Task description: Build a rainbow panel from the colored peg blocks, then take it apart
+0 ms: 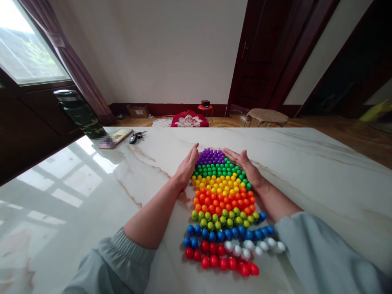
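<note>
Rows of small glossy balls lie on the marble table, grouped by colour: purple balls (pixel 210 156) farthest away, then green balls (pixel 213 169), yellow balls (pixel 218 184), orange balls (pixel 223 202), olive-green balls (pixel 223 221), blue balls (pixel 227 234), white balls (pixel 246 253) and red balls (pixel 214 261) nearest. My left hand (pixel 186 166) stands on edge at the left side of the purple and green rows, fingers stretched out. On their right side, my right hand (pixel 246 166) rests with fingers extended and thumb raised. Neither hand grips anything.
A camouflage bottle (pixel 81 116), a phone (pixel 122 135) and keys (pixel 136 137) are at the far left of the marble table (pixel 318 171). Beyond it are a beige-topped stool (pixel 266 116), a red floral cushion (pixel 189 120) and a cardboard box (pixel 138 111).
</note>
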